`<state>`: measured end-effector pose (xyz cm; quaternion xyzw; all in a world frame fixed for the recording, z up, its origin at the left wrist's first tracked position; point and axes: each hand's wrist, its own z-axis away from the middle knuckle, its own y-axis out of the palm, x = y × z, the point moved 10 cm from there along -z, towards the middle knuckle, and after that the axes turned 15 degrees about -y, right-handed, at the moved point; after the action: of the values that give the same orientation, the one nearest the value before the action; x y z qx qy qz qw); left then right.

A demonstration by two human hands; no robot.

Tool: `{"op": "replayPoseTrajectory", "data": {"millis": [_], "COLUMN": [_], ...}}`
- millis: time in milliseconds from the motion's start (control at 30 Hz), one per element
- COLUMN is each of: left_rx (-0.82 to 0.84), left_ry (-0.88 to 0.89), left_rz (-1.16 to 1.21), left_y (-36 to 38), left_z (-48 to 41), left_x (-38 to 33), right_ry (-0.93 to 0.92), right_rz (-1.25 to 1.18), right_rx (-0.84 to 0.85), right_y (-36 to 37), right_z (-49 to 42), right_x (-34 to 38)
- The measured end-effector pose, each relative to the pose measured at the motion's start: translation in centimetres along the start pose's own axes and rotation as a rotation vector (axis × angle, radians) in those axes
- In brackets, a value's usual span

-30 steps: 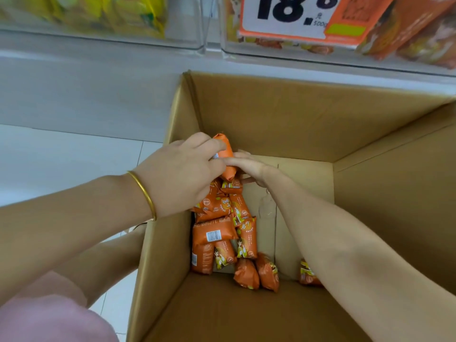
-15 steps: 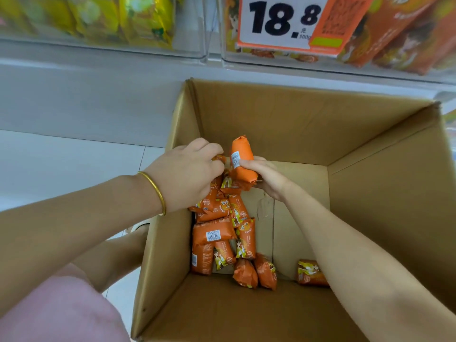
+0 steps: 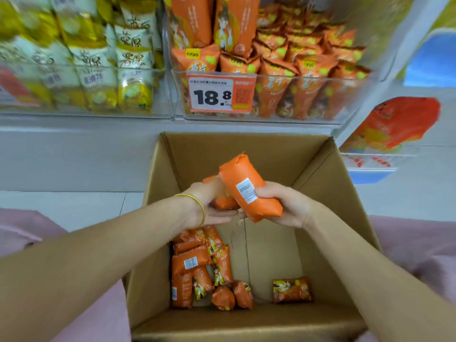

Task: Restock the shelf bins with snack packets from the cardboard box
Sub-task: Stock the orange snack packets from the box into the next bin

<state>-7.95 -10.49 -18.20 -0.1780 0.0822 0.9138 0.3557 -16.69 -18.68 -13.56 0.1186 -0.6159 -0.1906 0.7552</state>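
An open cardboard box stands on the floor below the shelf. Several orange snack packets lie at its bottom left, and one more packet lies apart at the bottom right. Above the box, my right hand grips an orange packet with its barcode label facing me. My left hand, with a gold bangle at the wrist, holds another orange packet, mostly hidden behind the first. A clear shelf bin filled with matching orange packets sits straight above the box, carrying an 18.8 price tag.
To the left is a second clear bin with yellow and white packets. A lower bin with red packets is at the right. White floor tiles lie left of the box. Pink clothing shows at both lower corners.
Both hands have risen out of the box, each with an orange packet. The view has tilted up, so the shelf bins now show in full.
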Motion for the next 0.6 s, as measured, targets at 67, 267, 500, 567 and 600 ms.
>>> {"op": "replayPoseTrajectory", "data": {"millis": [67,267,500,567,600], "left_rx": [-0.004,0.135,0.149,0.131,0.128], "left_ry": [0.084,0.266,0.326,0.300,0.290], "left_rz": [-0.010,-0.110,-0.128,-0.169,-0.191], "left_y": [0.4,2.3,2.3,2.2,2.2], "left_z": [0.5,7.4,7.6,7.1,6.7], "left_x": [-1.0,-3.2,-5.4,-5.3,-5.2], "right_ry": [-0.014,0.016,0.035,0.051,0.042], "right_rz": [0.125,0.979,1.054,1.133,1.166], "right_rx": [0.074,-0.065,0.087,0.098,0.089], "right_y": [0.8,-2.1,-1.7,-2.4,-2.9], "right_z": [1.2,4.1,3.8,3.9,4.0], "right_x": [2.1,10.1,9.6,9.5,9.5]}}
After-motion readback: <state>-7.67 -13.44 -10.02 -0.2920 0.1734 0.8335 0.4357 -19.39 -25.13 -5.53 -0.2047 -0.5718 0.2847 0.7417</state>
